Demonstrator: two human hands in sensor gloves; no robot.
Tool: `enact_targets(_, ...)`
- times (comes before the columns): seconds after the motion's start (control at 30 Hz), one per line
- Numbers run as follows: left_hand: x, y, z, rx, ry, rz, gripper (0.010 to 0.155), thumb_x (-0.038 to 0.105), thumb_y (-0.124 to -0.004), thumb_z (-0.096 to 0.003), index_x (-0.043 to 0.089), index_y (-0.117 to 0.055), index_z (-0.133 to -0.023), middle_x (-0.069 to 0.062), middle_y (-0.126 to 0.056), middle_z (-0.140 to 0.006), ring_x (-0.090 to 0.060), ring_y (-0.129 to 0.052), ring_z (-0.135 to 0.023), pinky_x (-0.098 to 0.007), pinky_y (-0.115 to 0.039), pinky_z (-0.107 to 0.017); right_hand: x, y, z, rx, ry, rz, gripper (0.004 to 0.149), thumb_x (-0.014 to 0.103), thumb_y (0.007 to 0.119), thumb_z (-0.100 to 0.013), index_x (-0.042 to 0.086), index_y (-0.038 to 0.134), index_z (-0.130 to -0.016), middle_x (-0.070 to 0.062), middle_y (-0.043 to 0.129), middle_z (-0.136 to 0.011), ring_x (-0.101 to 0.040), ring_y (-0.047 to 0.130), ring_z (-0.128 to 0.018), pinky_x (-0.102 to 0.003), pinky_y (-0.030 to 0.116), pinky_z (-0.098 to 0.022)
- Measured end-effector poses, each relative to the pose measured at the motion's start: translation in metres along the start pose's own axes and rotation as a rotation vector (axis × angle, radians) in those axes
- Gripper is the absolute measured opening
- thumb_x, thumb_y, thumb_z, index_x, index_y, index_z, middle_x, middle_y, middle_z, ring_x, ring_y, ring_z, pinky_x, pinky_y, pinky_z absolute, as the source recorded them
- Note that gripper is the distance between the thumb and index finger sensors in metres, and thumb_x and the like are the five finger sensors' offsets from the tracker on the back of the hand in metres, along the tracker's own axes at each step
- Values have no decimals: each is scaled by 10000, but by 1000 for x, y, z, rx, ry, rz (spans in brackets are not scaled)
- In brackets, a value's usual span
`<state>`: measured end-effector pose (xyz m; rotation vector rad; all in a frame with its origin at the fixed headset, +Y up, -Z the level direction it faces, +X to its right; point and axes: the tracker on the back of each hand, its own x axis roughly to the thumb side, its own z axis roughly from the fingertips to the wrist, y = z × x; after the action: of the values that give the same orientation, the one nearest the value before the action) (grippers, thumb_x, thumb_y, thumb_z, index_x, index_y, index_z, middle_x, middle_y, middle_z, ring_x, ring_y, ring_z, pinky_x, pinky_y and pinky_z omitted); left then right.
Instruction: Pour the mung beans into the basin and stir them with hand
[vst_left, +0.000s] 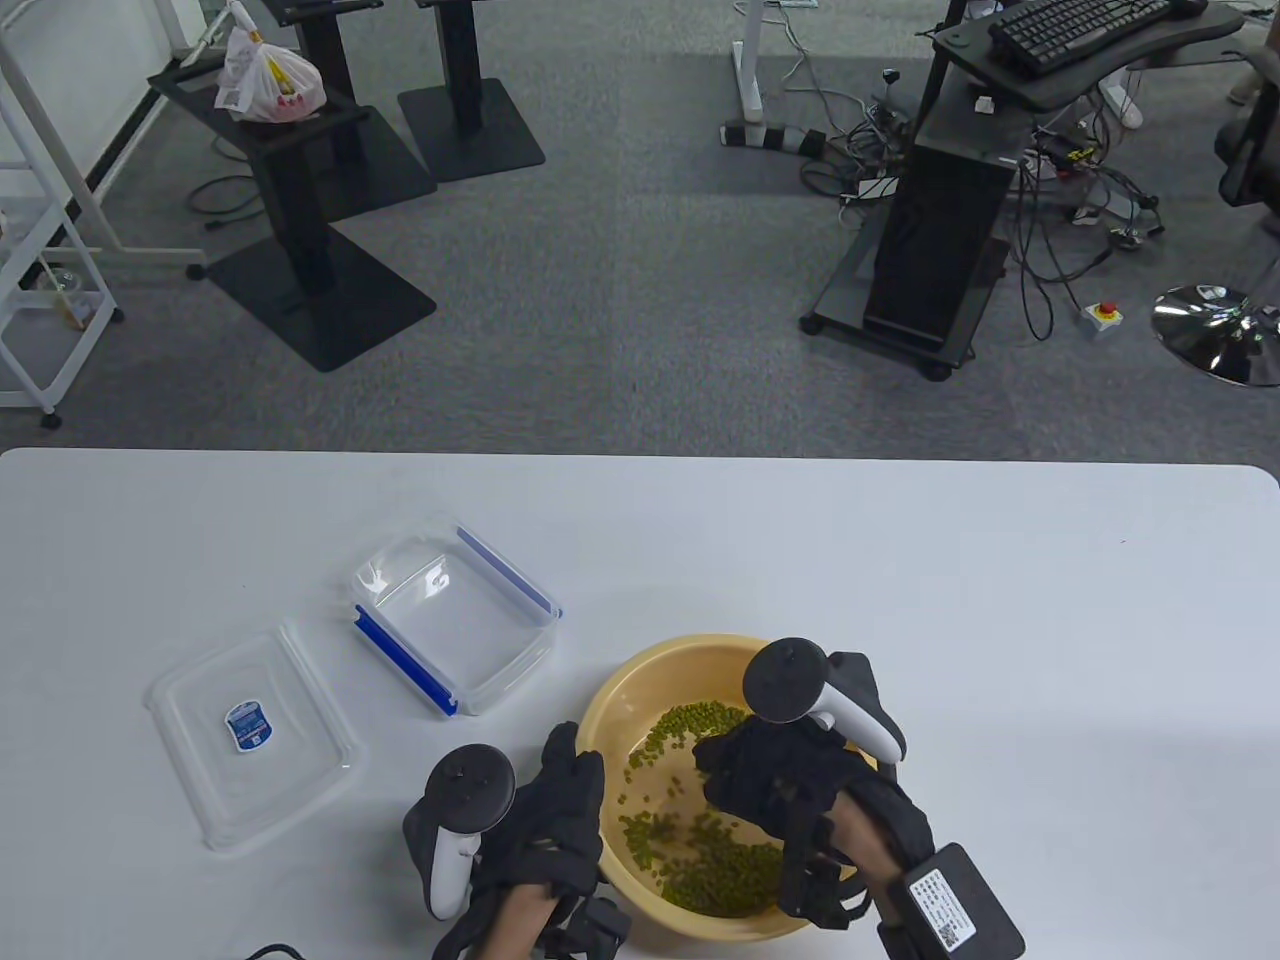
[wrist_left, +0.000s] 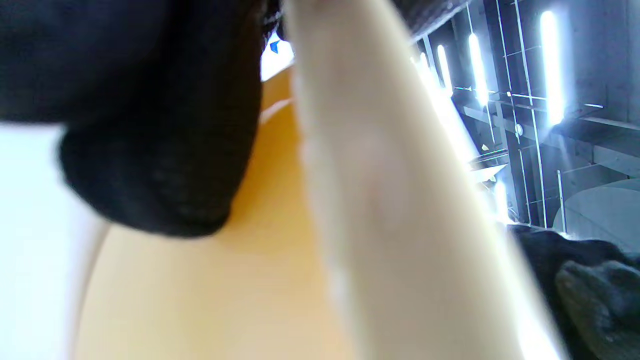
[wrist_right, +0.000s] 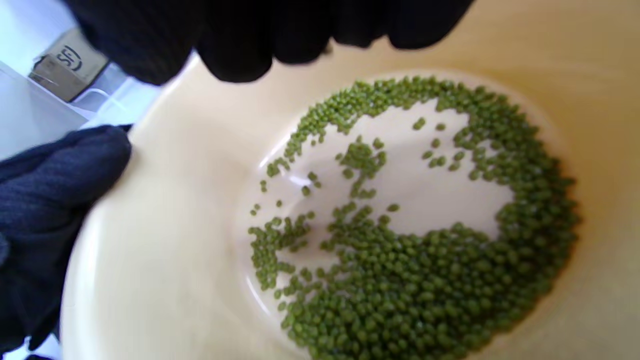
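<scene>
The round yellow plastic basin (vst_left: 610, 700) sits on the white surface (vst_left: 900, 600) at about 6 o'clock, near its front edge. The green mung beans (wrist_right: 425, 280) lie inside it, banked in a ring round the floor with a bare patch in the middle, the thickest bank on the side nearest the person. Judged from this, pouring is done and stirring is in hand.

The left hand (vst_left: 560, 810) rests on the basin rim at 9 o'clock. The grip is relaxed, fingers laid over the lip; the left wrist view shows a gloved fingertip against the outer wall. Whether the thumb clamps the rim cannot be told. The placement reads as a brace, keeping the light basin from sliding during stirring.

The right hand (vst_left: 770, 780) is inside the basin at about 3 o'clock, fingers pointing down and loosely bent. It holds nothing visible. In the right wrist view the fingertips (wrist_right: 240, 45) hang above the beans at 12 o'clock, over the basin wall; contact with the beans cannot be confirmed. The beans lie directly below and toward 6 o'clock of this grip.

The clear rectangular plastic container with blue clips (vst_left: 455, 620) stands emptied at 10 o'clock of the basin, well apart. Its clear lid with a blue label (vst_left: 250, 735) lies flat beside it, toward 8 o'clock. Both appear set aside, out of the stirring hand's way.
</scene>
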<state>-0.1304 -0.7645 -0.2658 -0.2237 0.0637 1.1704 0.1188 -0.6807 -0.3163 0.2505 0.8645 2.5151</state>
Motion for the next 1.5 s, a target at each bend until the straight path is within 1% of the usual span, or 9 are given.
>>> enact_targets(0.13, 1, 0, 1, 1, -16, -8, 669, 340, -615, -591, -23, -402, -1111, -471, -723, -885, -441, -1073, -296, -508, -899, -138, -7, -2, 0, -269, -29, -137, 448, 240, 771, -277, 210, 781, -723, -49, 606, -699, -204, 727, -541, -324, 760, -371)
enact_targets(0.23, 0, 1, 3, 1, -22, -11, 692, 372, -626, -592, -26, -404, -1113, -485, -682, -908, -476, -1058, -377, -545, -887, -183, -13, 2, -4, -161, -36, -154, 452, 280, 751, -315, 197, 745, -759, -62, 653, -639, -155, 799, -431, -278, 805, -270)
enact_targets(0.33, 2, 4, 6, 2, -27, -3, 706, 391, -638, -593, -20, -430, -1128, -495, -532, -987, -581, -956, -567, -676, -789, -343, -19, 5, 0, -48, -114, -218, 626, 467, 663, -351, 180, 614, -905, -87, 693, -743, -254, 825, -601, -407, 807, -421)
enact_targets(0.43, 5, 10, 9, 44, -34, -31, 705, 403, -641, -594, -4, -447, -1136, -464, -390, -1046, -654, -770, -765, -774, -642, -462, -25, 5, 8, 25, -185, -368, 688, 477, 655, -342, 178, 546, -953, -113, 585, -903, -354, 598, -845, -587, 564, -623)
enact_targets(0.57, 20, 25, 17, 137, -65, -166, 711, 393, -646, -593, -5, -430, -1141, -427, -225, -1077, -687, -468, -922, -855, -400, -533, -43, -4, 26, 162, -268, -582, 711, 465, 629, -386, 150, 440, -996, -155, 401, -974, -402, 324, -927, -686, 253, -659)
enact_targets(0.77, 50, 54, 37, 358, -210, -398, 720, 412, -654, -588, 43, -412, -1157, -372, -203, -1118, -647, -232, -1000, -855, -261, -571, -78, -34, 62, -247, -232, -460, 745, 471, 670, -342, 129, 485, -978, -182, 381, -973, -413, 321, -923, -698, 254, -651)
enact_targets(1.03, 38, 82, 33, 414, -283, -622, 737, 474, -677, -577, 149, -405, -1181, -312, -237, -1163, -578, -190, -1032, -828, -187, -596, -137, -42, 67, -777, -95, -169, 737, 459, 698, -308, 147, 544, -958, -146, 406, -980, -398, 324, -933, -691, 301, -665)
enact_targets(1.23, 22, 79, 20, 308, -230, -683, 741, 542, -683, -572, 228, -436, -1196, -274, -253, -1200, -568, -184, -1058, -839, -204, -608, -160, -39, 59, -792, 0, 30, 788, 558, 707, -276, 297, 482, -985, -56, 294, -1031, -363, 177, -951, -675, 252, -673)
enact_targets(1.5, 12, 80, 19, 253, -185, -695, 776, 588, -661, -575, 186, -438, -1201, -304, -316, -1200, -591, -257, -1059, -882, -241, -562, -180, -30, 43, -682, 96, 16, 821, 576, 701, -271, 251, 471, -989, -93, 258, -1028, -367, 132, -944, -679, 230, -669)
